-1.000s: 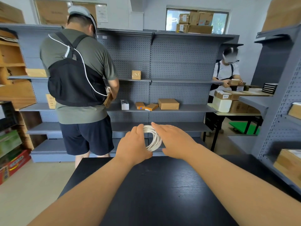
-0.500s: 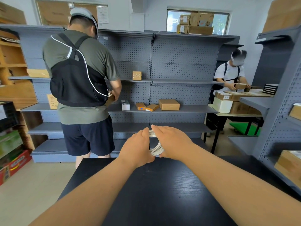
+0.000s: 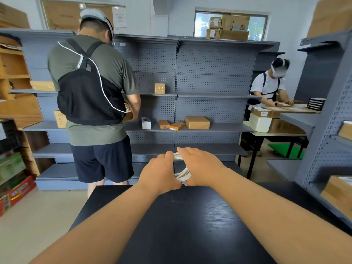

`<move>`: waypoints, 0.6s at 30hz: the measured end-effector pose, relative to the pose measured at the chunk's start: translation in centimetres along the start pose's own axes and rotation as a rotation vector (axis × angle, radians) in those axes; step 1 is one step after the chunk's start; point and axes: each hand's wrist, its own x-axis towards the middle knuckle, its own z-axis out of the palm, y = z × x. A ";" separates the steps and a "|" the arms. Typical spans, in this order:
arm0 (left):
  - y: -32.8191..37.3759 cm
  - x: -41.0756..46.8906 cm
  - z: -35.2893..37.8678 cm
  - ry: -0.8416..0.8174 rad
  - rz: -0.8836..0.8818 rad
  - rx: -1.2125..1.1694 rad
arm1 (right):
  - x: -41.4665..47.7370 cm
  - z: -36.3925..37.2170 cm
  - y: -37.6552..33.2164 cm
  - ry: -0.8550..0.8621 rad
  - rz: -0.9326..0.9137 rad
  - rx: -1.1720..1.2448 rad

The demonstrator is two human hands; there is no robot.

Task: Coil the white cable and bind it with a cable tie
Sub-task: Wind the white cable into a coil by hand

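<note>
The white cable (image 3: pixel 184 175) is already wound into a tight round coil, held upright in the air past the far edge of the black table (image 3: pixel 190 225), with the grey shelving (image 3: pixel 209 82) showing through its open middle. The left hand (image 3: pixel 160 172) grips the coil's left side, thumb low near the bottom of the loops and fingers curled over the top. The right hand (image 3: pixel 202 166) wraps the right side in the same way, so the two thumbs nearly meet under the coil.

Clamping from both sides seems meant to squeeze the turns into one bundle and stop them springing apart, since a stiff cable like this would likely unwind if either side were let go. Coiling looks done and binding is the step that remains. No cable tie shows anywhere, though one may be hidden inside a palm; that cannot be told from behind the knuckles
</note>
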 end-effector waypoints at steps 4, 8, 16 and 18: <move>0.2 0.2 -0.1 -0.069 0.020 0.023 | 0.1 -0.1 -0.1 -0.066 0.035 -0.003; 0.3 0.2 -0.2 -0.114 0.010 0.042 | 0.1 -0.2 -0.1 -0.077 0.066 0.026; 0.4 0.5 -0.4 -0.145 0.029 0.069 | -0.1 0.1 0.1 -0.026 0.072 0.085; 0.3 0.5 -0.3 -0.160 0.024 0.066 | -0.2 0.2 0.1 -0.015 0.065 0.080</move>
